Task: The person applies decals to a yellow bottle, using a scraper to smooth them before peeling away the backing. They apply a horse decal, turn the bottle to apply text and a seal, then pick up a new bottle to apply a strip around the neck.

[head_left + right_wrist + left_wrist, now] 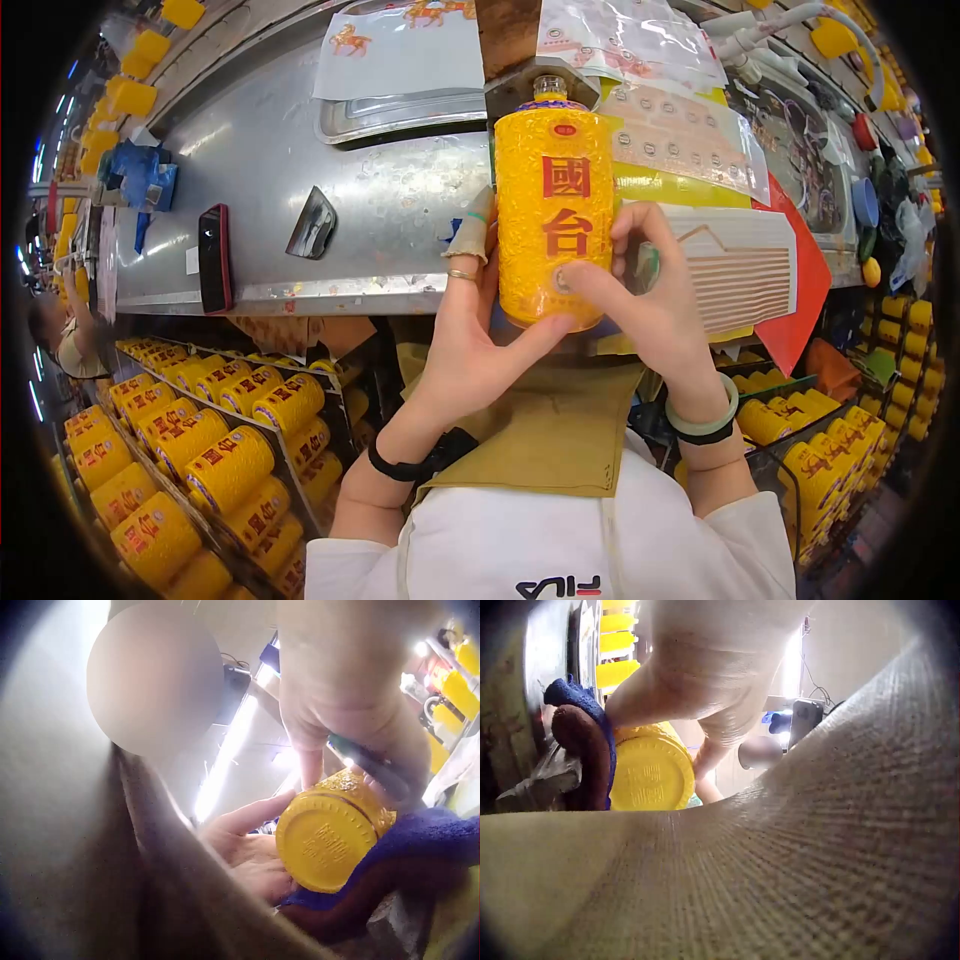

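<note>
A yellow textured bottle (553, 215) with red characters and a bare glass neck lies on its back, base toward me. My left hand (470, 345) grips its left side, thumb along the lower edge and covered fingertips by the wall. My right hand (645, 300) curls its fingers at the right side and presses its thumb on the lower front, at a small round sticker (562, 281). The bottle's embossed base (652, 774) faces the left wrist camera. A blue cloth (420, 840) over a padded rest lies right at the bottle's underside.
Sticker sheets (685, 130) and a striped white sheet (745, 265) over a red sheet (800, 310) lie right of the bottle. On the metal table (260, 150) are a phone (215, 258), a dark curved piece (312, 224) and a metal tray (400, 118). Crates of yellow bottles (230, 465) flank me.
</note>
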{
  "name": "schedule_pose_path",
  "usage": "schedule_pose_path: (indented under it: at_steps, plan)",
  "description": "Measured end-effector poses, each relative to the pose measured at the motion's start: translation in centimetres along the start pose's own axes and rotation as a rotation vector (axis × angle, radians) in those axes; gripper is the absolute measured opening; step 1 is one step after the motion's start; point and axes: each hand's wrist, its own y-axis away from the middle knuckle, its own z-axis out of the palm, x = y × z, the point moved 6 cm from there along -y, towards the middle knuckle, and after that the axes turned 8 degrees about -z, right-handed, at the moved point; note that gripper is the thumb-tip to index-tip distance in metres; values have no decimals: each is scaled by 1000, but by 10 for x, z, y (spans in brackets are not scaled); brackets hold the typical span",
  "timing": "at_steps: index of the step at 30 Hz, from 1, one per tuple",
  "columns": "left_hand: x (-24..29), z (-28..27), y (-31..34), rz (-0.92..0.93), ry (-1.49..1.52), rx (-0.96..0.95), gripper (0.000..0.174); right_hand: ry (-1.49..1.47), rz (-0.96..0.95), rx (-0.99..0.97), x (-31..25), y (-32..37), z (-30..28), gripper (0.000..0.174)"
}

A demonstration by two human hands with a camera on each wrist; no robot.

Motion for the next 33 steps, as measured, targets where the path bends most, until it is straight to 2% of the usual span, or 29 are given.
schedule_pose_path:
  at_steps: [4, 14, 17, 19, 25, 27, 33]
  plan:
    - [-2, 3, 1, 1, -2, 47, 104, -13, 10, 16, 6, -2, 0, 41]
    - [-3, 5, 2, -25, -18, -16, 103, -41, -10, 25, 8, -2, 0, 39]
    - [-4, 5, 3, -12, 3, -24, 104, -162, 31, 52, 8, 0, -5, 35]
    - [-4, 4, 3, -6, 9, -21, 104, -241, 180, 54, 7, 4, -6, 31]
    - [-4, 4, 2, -8, 71, 47, 102, -177, 104, 30, 10, 8, -3, 31]
    - [-6, 4, 3, -1, -26, -7, 103, -142, 88, 20, 12, 8, -2, 33]
    - [-5, 4, 3, 25, -51, -12, 102, -86, 65, 37, 11, 8, -1, 36]
